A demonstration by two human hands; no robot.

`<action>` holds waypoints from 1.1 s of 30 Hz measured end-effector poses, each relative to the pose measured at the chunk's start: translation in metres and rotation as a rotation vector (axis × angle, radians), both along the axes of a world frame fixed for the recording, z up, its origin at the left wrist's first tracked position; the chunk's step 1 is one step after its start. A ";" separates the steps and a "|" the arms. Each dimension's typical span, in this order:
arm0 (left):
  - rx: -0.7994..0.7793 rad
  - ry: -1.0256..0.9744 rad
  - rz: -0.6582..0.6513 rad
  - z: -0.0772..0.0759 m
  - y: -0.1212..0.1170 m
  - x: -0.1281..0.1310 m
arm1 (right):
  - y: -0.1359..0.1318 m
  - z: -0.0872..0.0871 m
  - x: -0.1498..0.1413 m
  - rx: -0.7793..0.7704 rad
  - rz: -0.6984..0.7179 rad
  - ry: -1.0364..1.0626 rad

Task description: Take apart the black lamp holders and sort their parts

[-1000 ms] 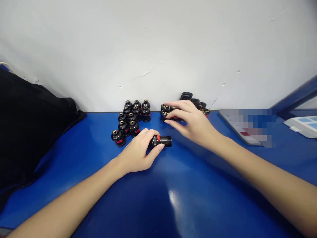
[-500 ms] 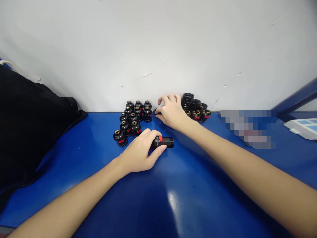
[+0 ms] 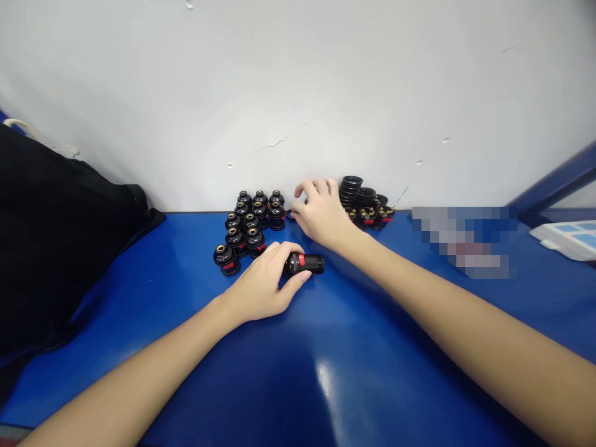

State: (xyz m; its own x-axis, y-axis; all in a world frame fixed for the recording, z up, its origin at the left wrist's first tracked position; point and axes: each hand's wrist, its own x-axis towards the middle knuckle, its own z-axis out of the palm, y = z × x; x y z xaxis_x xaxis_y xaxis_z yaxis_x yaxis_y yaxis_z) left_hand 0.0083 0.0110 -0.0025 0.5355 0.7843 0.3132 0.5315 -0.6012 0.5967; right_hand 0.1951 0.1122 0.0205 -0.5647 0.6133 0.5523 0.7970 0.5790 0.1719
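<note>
My left hand (image 3: 267, 282) is closed around a black lamp socket (image 3: 311, 264) with a red piece on its side. The socket lies sideways just above the blue tabletop, pointing right. Farther back, my right hand (image 3: 321, 214) has its thumb and forefinger together on a small black ring (image 3: 290, 215), mostly hidden by the fingertips; its other fingers are raised. Left of the hands, several black sockets (image 3: 254, 241) with brass threaded tops and red pieces stand upright in a group. To the right is a stack of black rings (image 3: 351, 189), with several open socket bodies (image 3: 367, 216) in front.
A white wall (image 3: 279, 93) closes off the back of the blue table (image 3: 261, 379). Black cloth (image 3: 60, 242) covers the left side. At the right are a blurred-out patch (image 3: 465, 242), a white and blue box (image 3: 565, 239) and a blue bar (image 3: 554, 177).
My right thumb and forefinger have closed on the black ring. My left hand keeps the socket in almost the same place. The view has shifted slightly.
</note>
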 end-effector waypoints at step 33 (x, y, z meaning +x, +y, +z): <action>-0.391 -0.337 0.069 -0.001 -0.019 0.021 | -0.123 -0.019 0.035 -0.826 0.186 0.913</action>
